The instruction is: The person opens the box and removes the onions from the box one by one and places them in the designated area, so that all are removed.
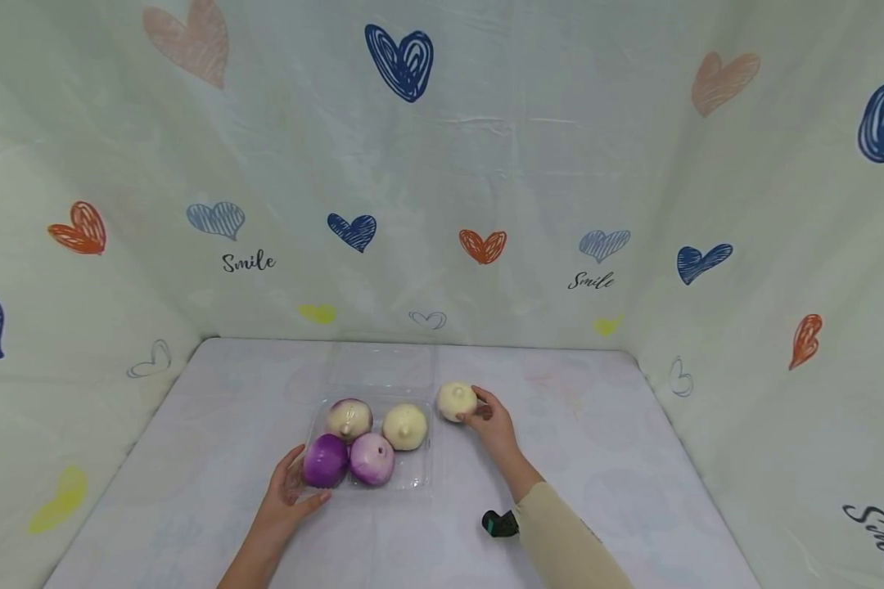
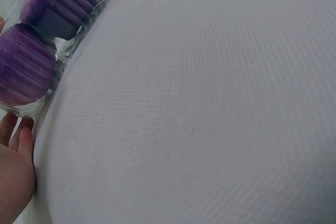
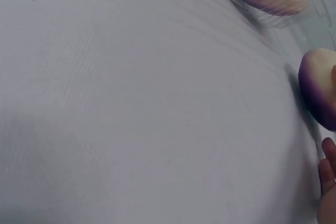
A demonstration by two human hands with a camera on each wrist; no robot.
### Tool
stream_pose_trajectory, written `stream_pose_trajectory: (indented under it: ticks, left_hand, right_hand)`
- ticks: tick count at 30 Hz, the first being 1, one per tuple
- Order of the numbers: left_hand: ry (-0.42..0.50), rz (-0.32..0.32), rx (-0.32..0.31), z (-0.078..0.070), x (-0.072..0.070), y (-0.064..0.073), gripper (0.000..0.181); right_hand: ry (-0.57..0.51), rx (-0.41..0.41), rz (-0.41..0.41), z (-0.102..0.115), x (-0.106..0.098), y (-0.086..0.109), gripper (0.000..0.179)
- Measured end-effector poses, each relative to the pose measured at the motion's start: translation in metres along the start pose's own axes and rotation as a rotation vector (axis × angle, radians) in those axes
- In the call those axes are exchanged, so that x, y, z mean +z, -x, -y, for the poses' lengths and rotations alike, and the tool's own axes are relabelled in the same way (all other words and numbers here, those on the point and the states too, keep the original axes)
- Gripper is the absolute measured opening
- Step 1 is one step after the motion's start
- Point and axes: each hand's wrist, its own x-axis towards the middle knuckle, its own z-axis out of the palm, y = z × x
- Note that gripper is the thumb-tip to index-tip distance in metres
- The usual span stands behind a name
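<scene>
A clear plastic box [image 1: 412, 478] lies on the table with its lid folded back behind it. Inside sit several onions, among them a deep purple onion [image 1: 326, 461] at the front left and a pale onion [image 1: 405, 427] at the right. My left hand [image 1: 286, 499] holds the box's front left corner, fingers along the side and thumb at the front edge. To the right of the box, my right hand [image 1: 492, 421] grips another onion [image 1: 454, 401] between thumb and fingers. From the right wrist view this onion [image 3: 315, 85] shows a white top and purple underside, close over the table.
The clear lid [image 1: 381, 366] lies flat toward the table's back edge. A dark object with a green patch [image 1: 497, 523] shows beside the right sleeve [image 1: 560, 532]. Heart-printed cloth [image 1: 442, 164] walls the white table [image 1: 604, 442] at the back and both sides.
</scene>
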Motion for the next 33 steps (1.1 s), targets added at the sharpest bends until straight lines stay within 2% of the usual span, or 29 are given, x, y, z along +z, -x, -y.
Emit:
stream_pose_trajectory:
  ticks: [9,19,33]
  left_hand:
    - [0.006,0.005,-0.007,0.000,-0.001,-0.001,0.096]
    - [0.011,0.010,-0.016,0.000,-0.001,0.000,0.096]
    - [0.010,0.014,-0.012,0.000,-0.001,-0.001,0.096]
  right_hand:
    - [0.075,-0.033,0.005,0.002,0.001,0.000,0.059]
    - [0.132,-0.024,0.054,0.007,-0.002,-0.005,0.060]
    - [0.151,-0.030,0.067,0.017,-0.008,-0.008,0.060]
